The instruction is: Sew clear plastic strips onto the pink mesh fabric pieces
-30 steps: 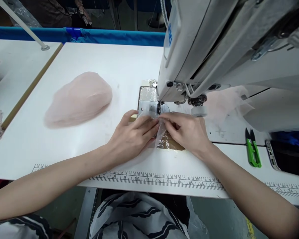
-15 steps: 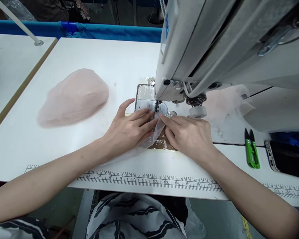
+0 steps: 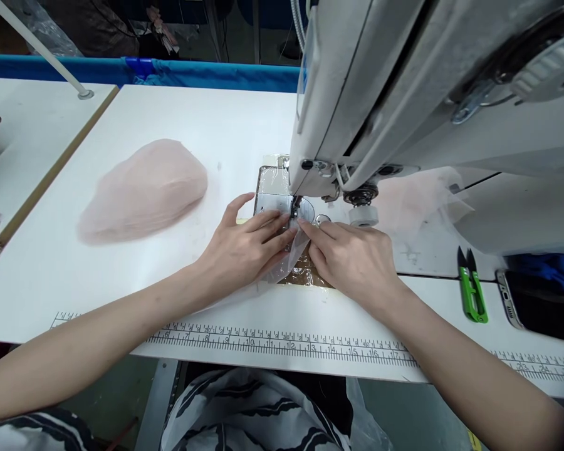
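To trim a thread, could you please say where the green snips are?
In the head view, the green snips lie on the white table at right, between the right hand and the phone, nearer the phone.

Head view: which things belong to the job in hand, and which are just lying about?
In the job:
translucent whitish fabric
large white sewing machine
pale pink sheer fabric pile, probably

Lying about:
green-handled, dark-bladed snips, apparently unused now
black-screened, silver-edged phone
crumpled blue cloth

The person wears a loose white garment (image 3: 254,413) printed with dark, wavy-edged bands and gathered in soft folds; similar striped fabric (image 3: 37,432) shows at the lower left. The left forearm (image 3: 136,319) and right forearm (image 3: 470,354) are bare, as are the slender-fingered left hand (image 3: 239,250) and right hand (image 3: 357,257).
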`<state>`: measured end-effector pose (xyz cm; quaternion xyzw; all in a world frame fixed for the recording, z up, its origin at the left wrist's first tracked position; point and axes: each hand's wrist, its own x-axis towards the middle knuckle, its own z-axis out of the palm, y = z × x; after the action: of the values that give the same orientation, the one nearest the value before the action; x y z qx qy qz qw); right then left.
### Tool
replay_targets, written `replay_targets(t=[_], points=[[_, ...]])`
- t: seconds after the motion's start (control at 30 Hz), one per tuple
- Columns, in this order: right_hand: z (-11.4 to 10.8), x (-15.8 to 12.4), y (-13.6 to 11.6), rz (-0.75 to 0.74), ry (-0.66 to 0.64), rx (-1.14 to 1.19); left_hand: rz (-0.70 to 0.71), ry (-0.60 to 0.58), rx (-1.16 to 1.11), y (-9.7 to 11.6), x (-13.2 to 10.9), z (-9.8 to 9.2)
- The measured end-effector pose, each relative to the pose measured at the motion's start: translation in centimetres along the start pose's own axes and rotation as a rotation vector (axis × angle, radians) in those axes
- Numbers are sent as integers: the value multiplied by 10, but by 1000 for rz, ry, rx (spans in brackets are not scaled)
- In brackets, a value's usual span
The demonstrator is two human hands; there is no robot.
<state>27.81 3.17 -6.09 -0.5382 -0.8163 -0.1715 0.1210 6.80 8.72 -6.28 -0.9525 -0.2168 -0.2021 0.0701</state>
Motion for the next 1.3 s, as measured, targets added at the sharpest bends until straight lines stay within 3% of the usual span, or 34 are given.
replay_targets(t=[0.37,0.53,0.63,0.73,0.87,1.03,1.17,1.3], points=[[2,3,0,20,-15,-19,23,18,72,-4,1,3],[-3,3,1,-108,121,87,85,55,-80,1,1,-20],[-8,2,2,-219,157,106,55,-134,-259,8,-1,-37],[-13,0,5,-290,166,143,-8,-298,-197,14,-5,-39],[-11,-1,9,-141,102,379,-132,-218,-127,12,-3,-23],[-5,1,8,193,92,664,-352,-173,-518,-4,16,-18],[-4,3,5,297,116,660,-301,-259,-613,-14,27,-25],[-9,2,6,262,88,627,-213,-279,-607,-19,25,-23]])
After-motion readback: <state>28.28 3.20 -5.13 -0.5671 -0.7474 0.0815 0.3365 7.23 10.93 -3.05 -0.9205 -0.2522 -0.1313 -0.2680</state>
